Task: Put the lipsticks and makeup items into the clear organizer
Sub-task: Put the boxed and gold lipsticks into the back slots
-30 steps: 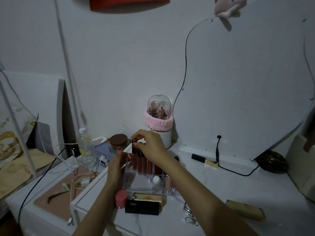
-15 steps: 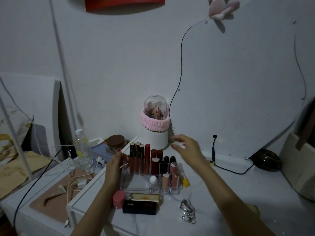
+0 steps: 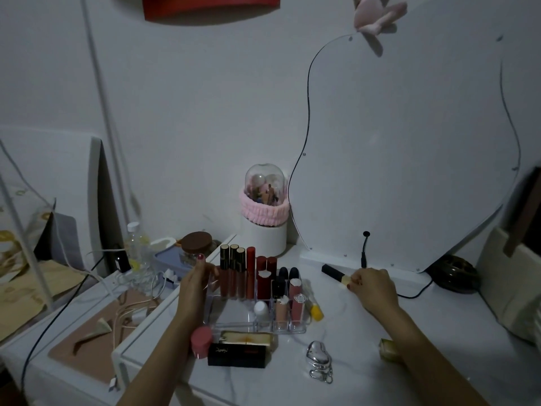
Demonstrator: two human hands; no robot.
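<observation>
The clear organizer (image 3: 234,319) stands on the white tabletop with several lip glosses and lipsticks (image 3: 248,273) upright in its back rows. My left hand (image 3: 194,284) rests against its left wall, fingers loosely curled on it. Right of the organizer, my right hand (image 3: 370,285) pinches the gold end of a black-and-gold lipstick (image 3: 332,271) that lies flat on the table below the mirror. A yellow-capped tube (image 3: 315,310) lies against the organizer's right side. A pink round pot (image 3: 201,341), a gold box (image 3: 248,337) and a black box (image 3: 237,353) sit in front.
A large wavy mirror (image 3: 409,156) leans on the wall with a black cable (image 3: 364,253) at its base. A domed brush holder (image 3: 263,218) stands behind the organizer. A silver keychain (image 3: 319,360), a gold box (image 3: 388,348) under my right forearm, and a cluttered lower shelf (image 3: 96,326) to the left.
My right hand left the tall glosses in the organizer and swung right to the black-and-gold lipstick, closing on its gold end. My left hand stayed at the organizer's left wall.
</observation>
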